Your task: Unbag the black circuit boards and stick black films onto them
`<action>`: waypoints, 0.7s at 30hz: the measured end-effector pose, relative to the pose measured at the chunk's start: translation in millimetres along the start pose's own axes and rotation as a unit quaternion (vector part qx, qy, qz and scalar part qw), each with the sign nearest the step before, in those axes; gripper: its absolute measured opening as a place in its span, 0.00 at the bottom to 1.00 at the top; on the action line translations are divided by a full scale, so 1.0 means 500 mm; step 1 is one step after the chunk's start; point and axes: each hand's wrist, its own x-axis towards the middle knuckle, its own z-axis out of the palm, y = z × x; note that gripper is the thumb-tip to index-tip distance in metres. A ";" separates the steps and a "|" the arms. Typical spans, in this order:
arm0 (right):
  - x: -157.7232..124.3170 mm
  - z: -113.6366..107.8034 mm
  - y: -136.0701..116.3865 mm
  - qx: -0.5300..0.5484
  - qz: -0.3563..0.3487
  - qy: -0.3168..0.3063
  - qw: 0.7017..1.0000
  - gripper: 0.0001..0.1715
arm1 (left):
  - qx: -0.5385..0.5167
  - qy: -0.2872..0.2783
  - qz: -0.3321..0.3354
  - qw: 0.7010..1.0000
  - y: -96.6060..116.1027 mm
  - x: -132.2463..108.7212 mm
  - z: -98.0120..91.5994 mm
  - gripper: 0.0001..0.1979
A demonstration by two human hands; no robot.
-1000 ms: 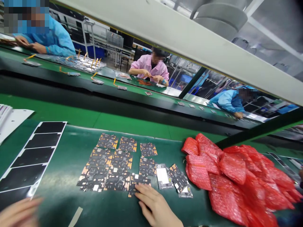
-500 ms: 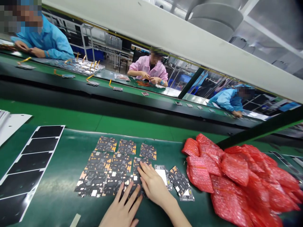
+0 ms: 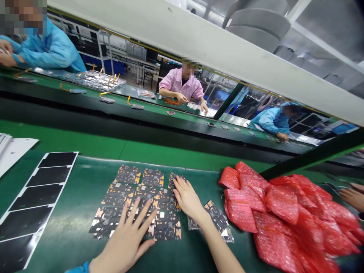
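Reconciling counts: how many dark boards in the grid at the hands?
9 dark boards: three in the far row, three in the middle, three in the near. The left hand and right hand partly cover some; more could be hidden.

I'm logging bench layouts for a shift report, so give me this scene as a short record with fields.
Surface: smooth dark-green tabletop
Boards: flat dark-grey circuit boards with orange patches, laid in three rows
Left hand: fingers spread over the nearer boards
Right hand: fingers over the farthest row's right-hand board
Right of the rows: slanted dark-grey board with a white triangle
Far right: heap of crumpled, translucent red plastic bags
Far left: white-edged strip of black rectangular panels
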 end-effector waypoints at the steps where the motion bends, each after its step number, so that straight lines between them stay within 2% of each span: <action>1: 0.016 0.000 0.001 0.004 -0.001 -0.008 1.000 0.28 | 0.001 0.002 -0.008 1.000 -0.014 0.000 0.004 0.34; 4: 0.040 -0.006 -0.005 0.021 -0.018 -0.032 0.999 0.28 | 0.003 0.007 -0.008 1.000 -0.044 0.008 0.012 0.36; 6: 0.028 -0.022 0.001 0.029 -0.012 -0.036 0.999 0.30 | 0.002 0.007 -0.003 1.000 -0.056 0.019 0.015 0.36; 10: -0.064 -0.070 0.050 0.030 0.030 -0.049 0.998 0.37 | -0.024 -0.006 0.007 1.000 -0.062 0.061 0.023 0.35; 12: -0.120 -0.084 0.076 0.034 0.031 -0.087 0.995 0.47 | -0.067 -0.050 0.016 0.996 -0.054 0.088 0.031 0.33; 14: -0.164 -0.083 0.088 0.040 0.023 -0.119 0.992 0.50 | -0.111 -0.095 0.033 0.989 -0.038 0.114 0.041 0.33; 18: -0.211 -0.076 0.082 0.050 -0.009 -0.130 0.990 0.36 | -0.154 -0.129 0.084 0.976 0.003 0.149 0.055 0.34; 21: -0.212 -0.101 0.085 0.057 -0.031 -0.048 0.997 0.26 | -0.169 -0.142 0.089 0.971 0.021 0.173 0.061 0.35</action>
